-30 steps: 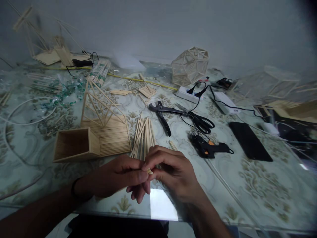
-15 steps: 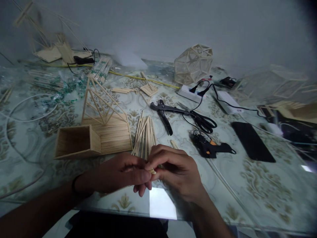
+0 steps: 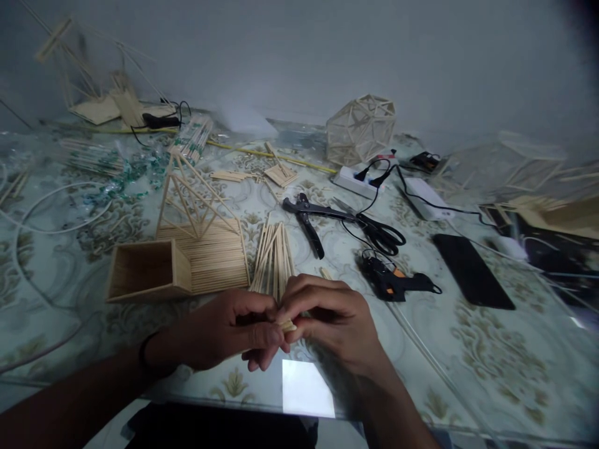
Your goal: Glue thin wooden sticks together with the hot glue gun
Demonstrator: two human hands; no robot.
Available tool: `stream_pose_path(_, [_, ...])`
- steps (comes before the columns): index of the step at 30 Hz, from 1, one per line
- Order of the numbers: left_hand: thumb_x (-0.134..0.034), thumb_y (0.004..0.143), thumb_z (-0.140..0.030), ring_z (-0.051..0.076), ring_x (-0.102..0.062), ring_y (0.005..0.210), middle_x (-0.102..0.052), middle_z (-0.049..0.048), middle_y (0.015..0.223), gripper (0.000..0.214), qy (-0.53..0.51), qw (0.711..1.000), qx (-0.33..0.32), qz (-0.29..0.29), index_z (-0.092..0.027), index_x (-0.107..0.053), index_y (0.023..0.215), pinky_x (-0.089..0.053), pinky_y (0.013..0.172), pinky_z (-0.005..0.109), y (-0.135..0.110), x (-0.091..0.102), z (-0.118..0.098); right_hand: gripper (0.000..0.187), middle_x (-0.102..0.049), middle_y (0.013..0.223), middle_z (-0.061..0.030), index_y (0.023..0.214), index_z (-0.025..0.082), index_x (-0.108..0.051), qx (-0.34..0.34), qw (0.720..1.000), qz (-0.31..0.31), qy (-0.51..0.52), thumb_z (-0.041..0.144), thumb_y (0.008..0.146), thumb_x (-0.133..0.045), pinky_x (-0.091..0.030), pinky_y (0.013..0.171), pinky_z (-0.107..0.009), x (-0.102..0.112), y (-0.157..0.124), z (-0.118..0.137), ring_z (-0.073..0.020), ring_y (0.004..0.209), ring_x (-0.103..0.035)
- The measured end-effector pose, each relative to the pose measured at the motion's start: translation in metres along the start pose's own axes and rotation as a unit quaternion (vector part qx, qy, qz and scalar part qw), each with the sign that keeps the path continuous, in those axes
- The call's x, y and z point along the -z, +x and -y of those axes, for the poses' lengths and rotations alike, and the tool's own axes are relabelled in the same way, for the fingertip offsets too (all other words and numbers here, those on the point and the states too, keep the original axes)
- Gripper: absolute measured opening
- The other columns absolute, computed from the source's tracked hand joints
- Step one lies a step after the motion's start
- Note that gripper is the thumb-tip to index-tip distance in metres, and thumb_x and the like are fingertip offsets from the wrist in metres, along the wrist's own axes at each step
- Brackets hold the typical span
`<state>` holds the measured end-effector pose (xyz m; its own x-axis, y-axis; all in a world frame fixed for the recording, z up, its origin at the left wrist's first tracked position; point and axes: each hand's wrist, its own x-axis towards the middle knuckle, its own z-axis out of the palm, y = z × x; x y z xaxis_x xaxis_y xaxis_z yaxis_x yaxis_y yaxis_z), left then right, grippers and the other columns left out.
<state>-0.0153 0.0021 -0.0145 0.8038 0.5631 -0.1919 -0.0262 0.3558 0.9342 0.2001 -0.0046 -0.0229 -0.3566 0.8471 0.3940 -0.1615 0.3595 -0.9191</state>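
Fingertips (image 3: 272,338) of left hand (image 3: 222,332) and right hand (image 3: 337,318) are pinching pale slim wooden sticks (image 3: 288,325) left of black-and-orange plastic glue gun (image 3: 397,282); guessing they're light, stiff, ends gripping best.

No text, brand or number can be read. Green marks are seen on the plastic-wrapped stick bundles (image 3: 194,136), too blurred to be made out; on the hot glue gun (image 3: 397,284) and power strip (image 3: 356,182), no lettering can be resolved.
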Motion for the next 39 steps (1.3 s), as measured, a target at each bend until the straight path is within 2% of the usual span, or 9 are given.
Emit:
stream_pose_path(8, [-0.072,0.097,-0.035,0.008,-0.049,0.050,-0.062,-0.0039,0.064,0.019,-0.026,0.999,0.021,-0.009,-0.016,-0.068,0.091,-0.037,0.049,0.020,0.001,-0.001,0.005,0.018,-0.078,0.084,-0.0022,0.101,0.029,-0.087,-0.001,1.000,-0.009,0.001,0.025,0.084,-0.091,-0.057,0.065,-0.027,0.003,0.000,-0.002,-0.0150,0.072,-0.071])
stream_pose_path(13, [-0.061,0.104,-0.057,0.010,-0.055,0.057,-0.067,0.0011,0.074,0.044,-0.018,0.999,-0.037,-0.004,-0.015,-0.068,0.094,-0.044,0.056,0.022,0.000,0.001,0.005,0.014,-0.076,0.077,-0.0030,0.095,0.027,-0.088,-0.006,0.999,-0.040,0.007,0.031,0.083,-0.092,-0.054,0.061,-0.026,0.005,0.001,0.000,-0.0155,0.068,-0.068])
stream_pose_path(16, [-0.058,0.107,-0.049,0.011,-0.061,0.065,-0.067,0.0003,0.080,0.035,-0.029,0.995,-0.071,-0.061,-0.016,-0.070,0.108,-0.050,0.064,0.023,0.001,0.002,0.003,0.018,-0.073,0.073,-0.0038,0.089,0.025,-0.088,-0.024,0.997,-0.067,0.011,0.041,0.081,-0.092,-0.051,0.058,-0.027,0.007,0.002,0.002,-0.0161,0.065,-0.066])
stream_pose_path(20, [-0.070,0.099,-0.030,0.010,-0.062,0.060,-0.070,-0.0012,0.076,0.015,-0.020,0.983,-0.109,-0.149,-0.016,-0.070,0.094,-0.049,0.057,0.021,0.006,0.003,0.005,0.025,-0.070,0.071,-0.0039,0.083,0.023,-0.086,-0.027,0.995,-0.090,0.014,0.047,0.082,-0.091,-0.049,0.056,-0.028,0.013,0.001,0.000,-0.0164,0.064,-0.062])
stream_pose_path(24, [-0.078,0.089,-0.028,0.012,-0.065,0.057,-0.073,0.0011,0.072,0.015,0.005,0.978,-0.101,-0.180,-0.015,-0.072,0.085,-0.047,0.051,0.021,0.010,0.005,0.007,0.026,-0.068,0.071,-0.0034,0.082,0.022,-0.085,-0.028,0.996,-0.083,0.028,0.048,0.082,-0.091,-0.049,0.053,-0.026,0.016,0.001,-0.005,-0.0156,0.062,-0.061])
stream_pose_path(28, [-0.071,0.096,-0.035,0.013,-0.064,0.059,-0.072,0.0020,0.068,0.027,0.048,0.980,-0.086,-0.172,-0.015,-0.074,0.077,-0.051,0.057,0.025,0.007,0.006,0.003,0.026,-0.070,0.071,-0.0031,0.083,0.024,-0.087,-0.023,0.997,-0.073,0.027,0.048,0.079,-0.092,-0.050,0.053,-0.024,0.014,0.004,-0.007,-0.0148,0.062,-0.063])
stream_pose_path(30, [-0.065,0.100,-0.038,0.014,-0.065,0.064,-0.073,0.0031,0.071,0.031,0.070,0.984,-0.076,-0.146,-0.015,-0.076,0.082,-0.052,0.063,0.027,0.005,0.005,0.000,0.027,-0.071,0.072,-0.0036,0.083,0.024,-0.088,-0.031,0.997,-0.068,0.022,0.050,0.078,-0.093,-0.051,0.054,-0.024,0.012,0.006,-0.008,-0.0150,0.063,-0.064])
stream_pose_path(32, [-0.069,0.097,-0.039,0.015,-0.066,0.066,-0.073,0.0026,0.072,0.028,0.066,0.988,-0.059,-0.125,-0.015,-0.077,0.086,-0.052,0.066,0.027,0.003,0.003,-0.001,0.028,-0.072,0.072,-0.0043,0.082,0.023,-0.088,-0.043,0.997,-0.060,0.012,0.050,0.077,-0.093,-0.052,0.055,-0.025,0.011,0.007,-0.010,-0.0154,0.063,-0.065])
stream_pose_path(39, [-0.075,0.094,-0.035,0.011,-0.060,0.056,-0.071,0.0005,0.067,0.022,0.011,0.992,-0.049,-0.112,-0.015,-0.075,0.085,-0.046,0.056,0.022,0.003,0.002,0.002,0.023,-0.073,0.072,-0.0032,0.089,0.027,-0.089,-0.028,0.999,-0.032,0.004,0.045,0.076,-0.095,-0.050,0.058,-0.025,0.009,0.008,-0.015,-0.0150,0.066,-0.065])
